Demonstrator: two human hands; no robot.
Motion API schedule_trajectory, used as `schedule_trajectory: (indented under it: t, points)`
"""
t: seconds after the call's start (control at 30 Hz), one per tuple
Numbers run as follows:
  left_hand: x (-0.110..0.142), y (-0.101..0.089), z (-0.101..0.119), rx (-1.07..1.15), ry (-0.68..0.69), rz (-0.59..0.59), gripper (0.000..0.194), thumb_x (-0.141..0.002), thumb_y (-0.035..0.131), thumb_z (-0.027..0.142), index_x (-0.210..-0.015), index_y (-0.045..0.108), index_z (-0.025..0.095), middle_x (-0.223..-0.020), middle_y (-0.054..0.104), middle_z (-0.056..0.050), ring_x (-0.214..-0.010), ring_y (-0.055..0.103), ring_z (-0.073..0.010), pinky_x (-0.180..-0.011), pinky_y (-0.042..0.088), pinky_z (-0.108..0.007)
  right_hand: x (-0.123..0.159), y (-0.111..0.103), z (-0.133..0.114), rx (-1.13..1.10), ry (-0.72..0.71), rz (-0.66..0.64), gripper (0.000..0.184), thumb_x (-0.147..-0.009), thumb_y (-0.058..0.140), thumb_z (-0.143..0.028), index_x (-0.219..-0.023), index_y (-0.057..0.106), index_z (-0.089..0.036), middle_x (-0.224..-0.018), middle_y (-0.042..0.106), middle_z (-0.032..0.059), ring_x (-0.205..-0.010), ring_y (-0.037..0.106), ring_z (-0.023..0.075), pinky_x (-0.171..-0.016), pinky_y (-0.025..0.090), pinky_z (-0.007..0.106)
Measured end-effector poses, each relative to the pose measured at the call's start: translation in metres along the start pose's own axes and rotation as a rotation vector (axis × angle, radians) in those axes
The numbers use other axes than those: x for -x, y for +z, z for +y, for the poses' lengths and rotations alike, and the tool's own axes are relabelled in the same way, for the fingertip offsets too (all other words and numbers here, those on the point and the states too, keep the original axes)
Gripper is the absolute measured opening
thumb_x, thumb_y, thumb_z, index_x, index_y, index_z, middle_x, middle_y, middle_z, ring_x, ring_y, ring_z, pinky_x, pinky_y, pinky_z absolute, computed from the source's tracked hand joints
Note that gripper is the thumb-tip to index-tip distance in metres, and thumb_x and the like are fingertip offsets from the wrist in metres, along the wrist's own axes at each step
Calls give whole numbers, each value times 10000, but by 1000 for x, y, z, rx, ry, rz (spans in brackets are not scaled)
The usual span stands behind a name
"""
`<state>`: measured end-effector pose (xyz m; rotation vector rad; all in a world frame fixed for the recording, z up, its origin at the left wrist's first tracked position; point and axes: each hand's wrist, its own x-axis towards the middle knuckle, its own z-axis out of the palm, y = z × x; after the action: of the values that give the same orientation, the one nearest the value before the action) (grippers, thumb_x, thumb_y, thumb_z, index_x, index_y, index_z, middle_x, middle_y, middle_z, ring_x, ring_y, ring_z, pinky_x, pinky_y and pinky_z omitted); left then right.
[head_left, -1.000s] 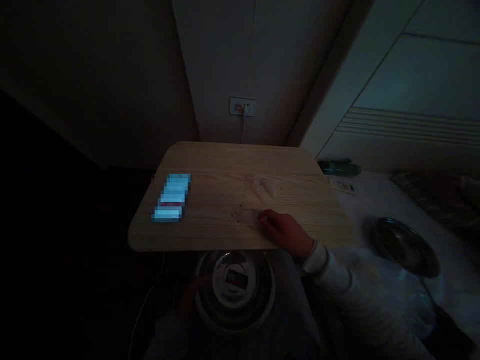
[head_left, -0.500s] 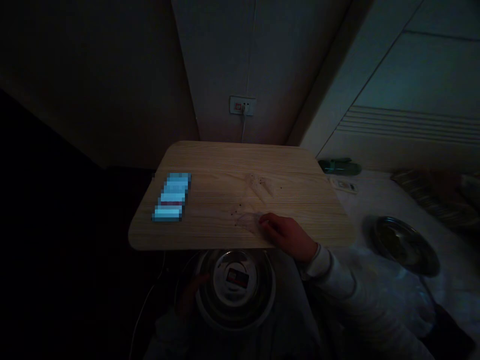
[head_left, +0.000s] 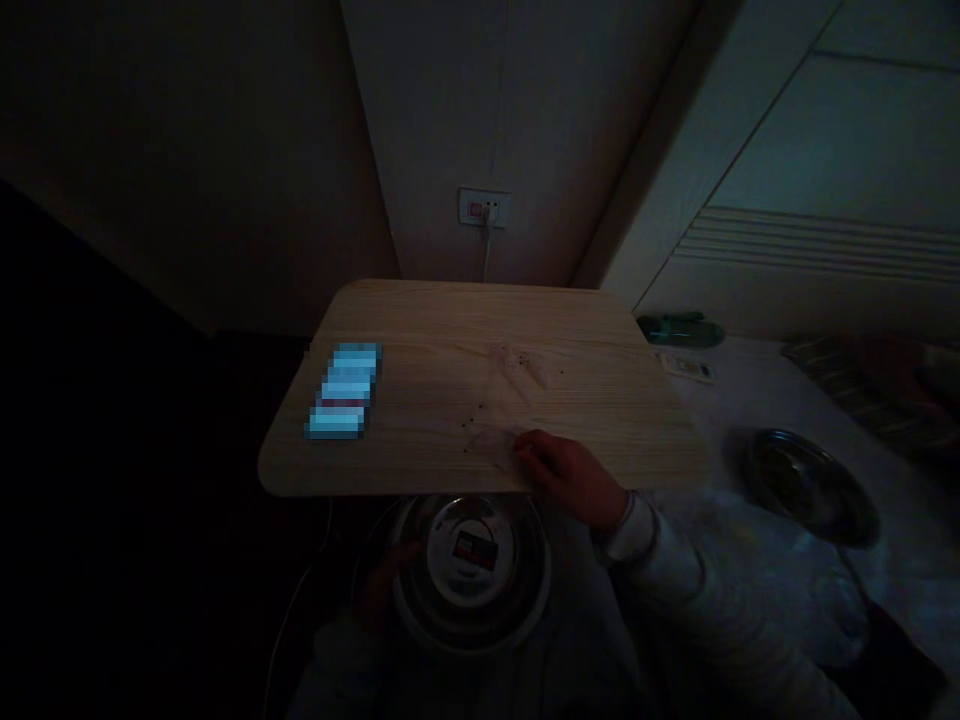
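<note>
Slightly farther left and toward the near edge than in the earlier frame: right grip (head_left: 576,480), and likewise lowest of the dark specks (head_left: 465,451). At far left, down beside the bench (head_left: 442,320), a thin white cord (head_left: 285,622) dropping in a loose curve. On the bench's left part, near the left edge, a glowing phone (head_left: 345,390), blurred into blocks, well apart from both grips. Below the near edge, left grip (head_left: 384,582) against the left side of a round metal bowl (head_left: 529,600); too dark to tell whether apart or clamped on the rim. Inside the bowl, a dark label (head_left: 475,550). Between phone and specks, a wide stretch of wood grain, room for sideways travel. Just left of right grip, specks and a faint pale patch (head_left: 491,440), reaching to the fingertips. Fingers curled, tips close together over the bench, near edge just below the wrist; cannot tell whether pinching anything. Beyond, nearer the far edge, a second pale patch (head_left: 517,365) with more specks. Rightward, plain wood up to the slanting right edge. Past that edge, on a white surface (head_left: 739,395), a green bottle (head_left: 682,330), a flat pale card (head_left: 686,367) and, farther right, a metal dish (head_left: 814,488).
</note>
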<state>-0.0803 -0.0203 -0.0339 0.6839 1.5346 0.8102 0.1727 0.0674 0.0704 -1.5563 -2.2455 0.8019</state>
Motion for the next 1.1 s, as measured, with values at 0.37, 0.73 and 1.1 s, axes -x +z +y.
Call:
schedule_trajectory:
  t: [0.37,0.73,1.1]
  points:
    - [11,4,13,-52,18,130,83,-345,587,359,-396,614,299,-631,724,-29,-825,617,-310,-848,425,-389,-7,4,-3,13,-43,-32,255,-857,363,-286,-948,561,-154,-745,626,54,-676,558,146,-617,380,246]
    - [7,-6,5,-22,19,50,71,-419,613,301,-471,653,275,-747,732,-44,-930,590,-322,-902,401,-397,-2,3,-5,-83,-57,-34,225,-856,361,-282,-899,549,-167,-739,616,38,-656,548,136,-601,384,245]
    - [11,-2,14,14,25,89,69,-375,597,295,-429,637,276,-650,727,-37,-866,609,-329,-887,403,-424,-12,10,-7,-47,69,153,226,-844,372,-285,-909,545,-156,-647,600,21,-567,523,122,-538,337,225]
